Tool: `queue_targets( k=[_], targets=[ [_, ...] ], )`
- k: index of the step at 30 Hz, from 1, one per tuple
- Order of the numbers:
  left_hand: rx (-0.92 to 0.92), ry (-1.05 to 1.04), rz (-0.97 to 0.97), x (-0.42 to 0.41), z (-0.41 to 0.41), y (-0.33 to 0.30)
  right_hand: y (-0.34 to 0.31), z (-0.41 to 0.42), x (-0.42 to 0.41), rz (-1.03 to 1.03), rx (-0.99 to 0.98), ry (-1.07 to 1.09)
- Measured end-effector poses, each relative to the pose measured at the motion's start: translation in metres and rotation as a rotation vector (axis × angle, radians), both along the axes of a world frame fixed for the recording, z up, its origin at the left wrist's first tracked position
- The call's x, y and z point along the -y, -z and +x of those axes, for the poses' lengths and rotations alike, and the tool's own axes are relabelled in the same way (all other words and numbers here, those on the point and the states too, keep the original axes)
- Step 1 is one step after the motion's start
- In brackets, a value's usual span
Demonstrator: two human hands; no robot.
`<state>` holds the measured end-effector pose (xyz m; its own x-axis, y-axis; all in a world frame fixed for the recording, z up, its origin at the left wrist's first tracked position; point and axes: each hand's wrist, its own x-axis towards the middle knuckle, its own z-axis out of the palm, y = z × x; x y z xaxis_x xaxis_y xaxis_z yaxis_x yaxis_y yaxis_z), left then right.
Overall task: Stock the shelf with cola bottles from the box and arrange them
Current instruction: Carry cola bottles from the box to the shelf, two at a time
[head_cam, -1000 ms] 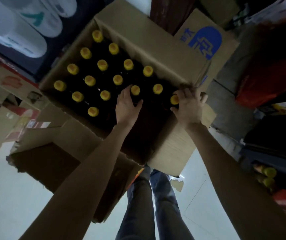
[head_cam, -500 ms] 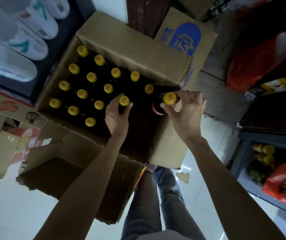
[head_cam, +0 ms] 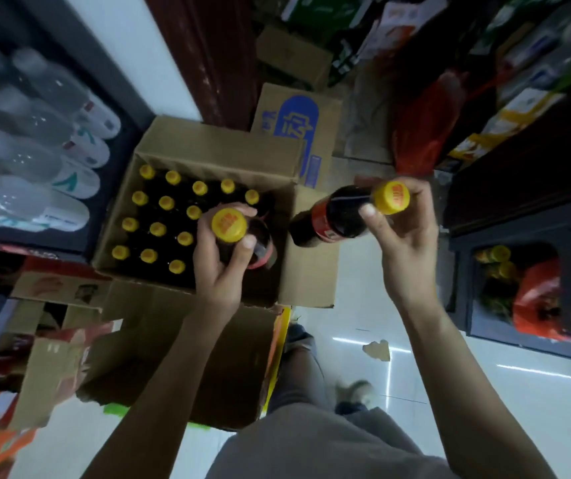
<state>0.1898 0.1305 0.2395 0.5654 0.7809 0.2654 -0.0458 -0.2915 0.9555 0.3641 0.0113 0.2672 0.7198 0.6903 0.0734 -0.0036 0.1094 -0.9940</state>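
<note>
Hands each grip 1 cola bottle by the neck: left hand (head_cam: 220,267) above the box (head_cam: 215,146), right hand (head_cam: 405,243) beside it

Dark cola bottles (head_cam: 337,216) wear yellow caps (head_cam: 390,198) and red labels; the box (head_cam: 215,146) is plain brown.

Bare forearms – no sleeves, grey top (head_cam: 311,447), dark jeans (head_cam: 303,368), dark shoe (head_cam: 355,395)
</note>
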Motion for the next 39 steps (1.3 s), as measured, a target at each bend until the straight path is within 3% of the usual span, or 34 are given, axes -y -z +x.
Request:
queue_targets(
  k=[7,15,23,28,35,39],
  targets=[
    [-0.072,0.167,-0.017,0.078,0.062,-0.021,-0.017,0.023,0.129,-0.006,0.005,0.209],
    [-0.1,0.343,-0.025,0.26,0.135,-0.022,-0.014,0.041,0.337,-0.091,0.071,0.42],
    [0.034,0.503,0.029,0.451,0.203,-0.055,-0.039,0.087,0.524,-0.097,0.154,0.526],
    [0.102,0.614,0.177,0.527,0.257,-0.105,-0.068,0.134,0.601,-0.146,0.267,0.595],
    [0.382,0.681,0.342,0.603,0.364,-0.189,-0.119,0.226,0.683,-0.085,0.355,0.716],
    [0.56,0.652,0.421,0.641,0.43,-0.23,-0.163,0.287,0.717,-0.054,0.516,0.721]
  ],
)
